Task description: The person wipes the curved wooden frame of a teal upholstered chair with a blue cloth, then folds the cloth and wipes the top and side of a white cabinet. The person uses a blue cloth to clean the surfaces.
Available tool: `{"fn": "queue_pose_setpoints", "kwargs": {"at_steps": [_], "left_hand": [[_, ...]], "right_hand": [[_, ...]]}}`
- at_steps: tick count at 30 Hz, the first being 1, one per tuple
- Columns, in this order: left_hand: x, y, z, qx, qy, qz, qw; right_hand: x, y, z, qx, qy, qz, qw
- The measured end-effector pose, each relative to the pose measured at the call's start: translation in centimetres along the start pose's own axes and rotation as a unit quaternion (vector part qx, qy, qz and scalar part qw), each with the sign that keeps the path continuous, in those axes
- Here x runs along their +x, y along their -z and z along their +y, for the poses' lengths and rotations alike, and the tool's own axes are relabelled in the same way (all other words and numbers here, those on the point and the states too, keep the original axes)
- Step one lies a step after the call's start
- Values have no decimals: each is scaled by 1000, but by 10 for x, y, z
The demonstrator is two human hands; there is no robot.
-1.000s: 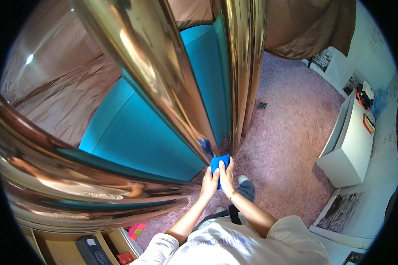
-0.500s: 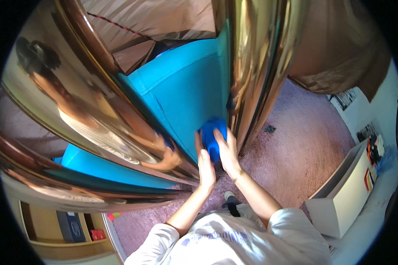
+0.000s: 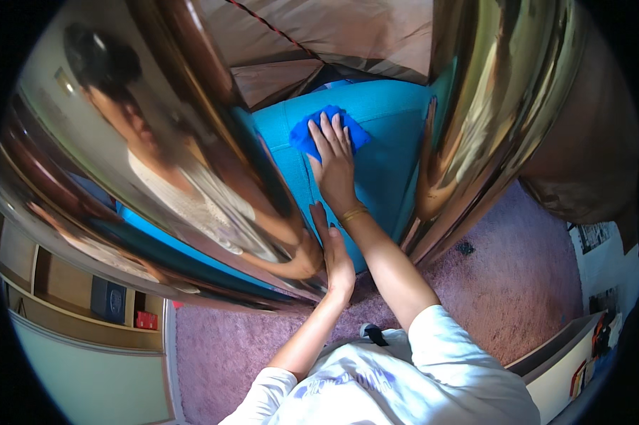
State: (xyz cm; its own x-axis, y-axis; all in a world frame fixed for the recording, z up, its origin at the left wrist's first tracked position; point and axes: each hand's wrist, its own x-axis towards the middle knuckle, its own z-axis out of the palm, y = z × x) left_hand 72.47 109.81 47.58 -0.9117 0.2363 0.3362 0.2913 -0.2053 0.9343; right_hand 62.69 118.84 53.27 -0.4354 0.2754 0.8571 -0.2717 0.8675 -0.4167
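Observation:
My right hand (image 3: 336, 159) holds a blue cloth (image 3: 357, 137) against the upper part of a teal padded fabric panel (image 3: 383, 106), the fingers stretched over the cloth. Lower down, my left hand (image 3: 339, 258) has its fingers extended and its palm empty, beside the lower edge of a shiny gold-brown curved frame (image 3: 263, 177). Some of its fingertips touch or nearly touch the teal fabric; I cannot tell which. Another shiny gold frame part (image 3: 493, 120) rises on the right of the panel.
Brown plastic-like sheeting (image 3: 376, 35) with a dark red cord hangs behind the panel. A pinkish-purple carpet (image 3: 504, 290) covers the floor. A shelf unit (image 3: 64, 283) stands at lower left, a white open box (image 3: 560, 382) at lower right. The polished frame reflects a person.
The blue cloth was bunched between both hands. Now my right hand has carried it up and away onto the teal panel, spread wider; my left hand has come off it and stayed low.

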Motion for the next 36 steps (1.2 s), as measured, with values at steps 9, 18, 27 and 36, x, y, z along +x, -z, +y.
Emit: {"fn": "queue_pose_setpoints", "kwargs": {"at_steps": [9,18,27,36], "left_hand": [[3,-3,17,-89,-16,-35,995],[-13,-7,32,49,-59,-153,985],[-19,-12,38,71,-52,-198,976],[-1,-3,51,174,-110,-402,892]], "right_hand": [[-68,100,-29,274,-375,-112,879],[-131,147,-61,312,-376,-8,873],[-146,169,-53,367,-473,-5,801],[-110,211,-54,-107,-217,57,969]]}}
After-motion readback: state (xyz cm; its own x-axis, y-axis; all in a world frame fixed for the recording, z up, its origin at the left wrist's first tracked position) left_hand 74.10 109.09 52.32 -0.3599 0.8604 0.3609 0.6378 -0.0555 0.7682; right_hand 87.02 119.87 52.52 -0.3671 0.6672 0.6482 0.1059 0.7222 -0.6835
